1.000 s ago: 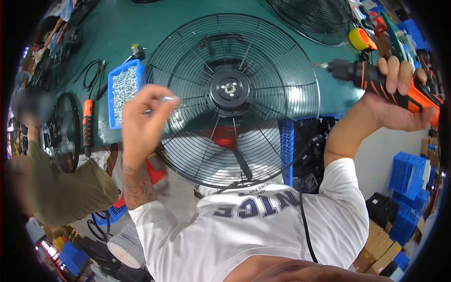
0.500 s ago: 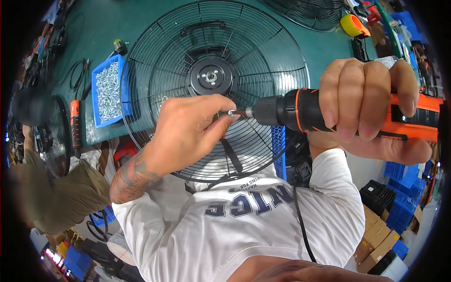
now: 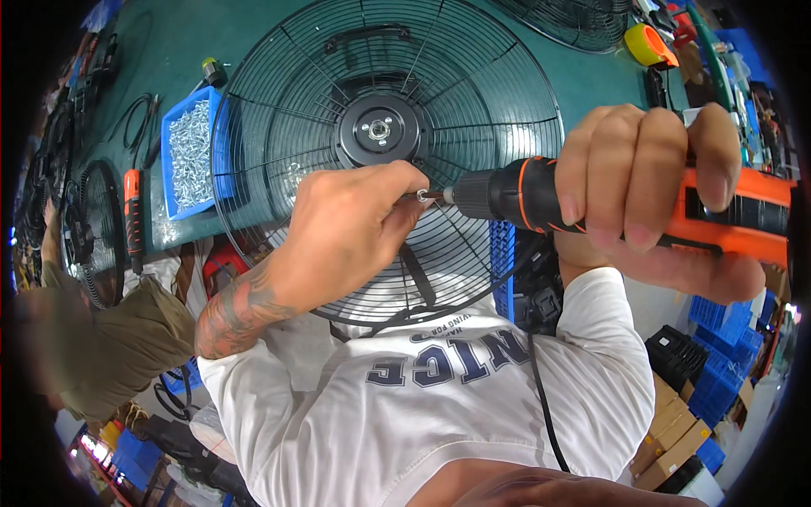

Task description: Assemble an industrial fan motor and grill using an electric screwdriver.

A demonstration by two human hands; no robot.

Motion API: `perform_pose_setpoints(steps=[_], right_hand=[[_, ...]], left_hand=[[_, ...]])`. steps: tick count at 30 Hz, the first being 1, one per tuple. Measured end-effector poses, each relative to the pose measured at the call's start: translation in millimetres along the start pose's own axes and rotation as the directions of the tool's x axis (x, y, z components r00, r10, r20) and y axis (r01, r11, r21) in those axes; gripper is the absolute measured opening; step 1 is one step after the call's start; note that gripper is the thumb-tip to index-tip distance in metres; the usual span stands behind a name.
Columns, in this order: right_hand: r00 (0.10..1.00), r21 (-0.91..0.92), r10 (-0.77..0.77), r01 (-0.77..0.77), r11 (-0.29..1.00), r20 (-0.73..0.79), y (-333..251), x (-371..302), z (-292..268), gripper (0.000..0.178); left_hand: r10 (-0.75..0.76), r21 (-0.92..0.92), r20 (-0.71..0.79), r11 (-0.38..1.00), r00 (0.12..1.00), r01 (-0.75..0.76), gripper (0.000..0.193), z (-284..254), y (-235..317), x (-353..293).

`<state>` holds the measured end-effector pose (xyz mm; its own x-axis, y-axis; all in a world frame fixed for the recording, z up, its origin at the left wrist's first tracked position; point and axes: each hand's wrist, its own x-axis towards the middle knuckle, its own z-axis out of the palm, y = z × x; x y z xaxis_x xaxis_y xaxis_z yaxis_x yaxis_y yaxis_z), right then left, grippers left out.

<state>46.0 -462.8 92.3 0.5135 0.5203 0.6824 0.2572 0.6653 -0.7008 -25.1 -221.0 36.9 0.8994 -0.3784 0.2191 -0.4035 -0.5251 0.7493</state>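
My right hand (image 3: 646, 182) is wrapped round an orange and black power screwdriver (image 3: 532, 196), held level with its bit pointing left. Between the thumb and forefinger of my left hand (image 3: 359, 224) is a small silver screw (image 3: 422, 195), its head at the tip of the bit. Both hands are above a round black wire fan guard (image 3: 498, 93) on the green table. At the guard's middle sits a dark round motor hub (image 3: 379, 129) with a metal centre and several small holes or screws around it.
A blue bin of screws (image 3: 191, 152) stands left of the guard, beside an orange-handled tool (image 3: 133, 211). Another wire guard (image 3: 574, 25) and a yellow-orange tape roll (image 3: 649, 46) are at the far right. A person in olive clothing (image 3: 127, 338) is at the left.
The screwdriver and my right hand have shifted slightly left. My left hand has risen a little, with the screw still pinched at the bit.
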Motion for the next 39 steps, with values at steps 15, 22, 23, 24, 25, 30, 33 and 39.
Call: perform_pose_setpoints(steps=[15,22,23,24,25,30,33,39], right_hand=[[0.668,-0.437,-0.448,0.200,0.877,-0.594,52.7,42.3,-38.3,0.057],[0.835,-0.140,0.079,-0.184,0.973,-0.545,66.3,47.7,-48.1,0.023],[0.877,0.008,0.158,-0.173,0.985,-0.453,71.2,44.9,-59.7,0.024],[0.913,0.158,0.220,-0.174,0.972,-0.343,76.1,42.8,-66.0,0.024],[0.826,-0.161,0.158,-0.287,0.944,-0.540,80.7,43.0,-50.6,0.046],[0.751,-0.136,0.266,-0.426,0.894,-0.604,78.4,44.0,-37.0,0.036],[0.753,-0.130,0.296,-0.449,0.884,-0.588,79.7,49.0,-30.0,0.034],[0.832,-0.295,0.180,-0.376,0.878,-0.524,91.5,57.4,-8.1,0.031]], left_hand=[[-0.625,-0.942,-0.290,0.320,0.725,-0.101,0.034,-152.5,-108.6,-32.3],[-0.583,-0.985,-0.124,0.172,0.803,-0.027,0.045,-142.8,-135.8,-102.9],[-0.581,-0.972,-0.119,0.233,0.806,0.025,0.046,-139.6,-126.7,-97.3],[-0.579,-0.953,-0.117,0.294,0.807,0.073,0.047,-136.5,-121.3,-93.3],[-0.650,-0.938,-0.166,0.335,0.742,0.083,0.046,-134.9,-119.8,-94.3],[-0.698,-0.769,-0.248,0.564,0.672,0.302,0.037,-131.2,-125.3,-85.9],[-0.681,-0.617,-0.366,0.688,0.634,0.383,0.031,-124.1,-139.5,-84.8],[-0.603,-0.325,-0.488,0.797,0.631,0.510,0.024,-113.3,-154.1,-57.9]])
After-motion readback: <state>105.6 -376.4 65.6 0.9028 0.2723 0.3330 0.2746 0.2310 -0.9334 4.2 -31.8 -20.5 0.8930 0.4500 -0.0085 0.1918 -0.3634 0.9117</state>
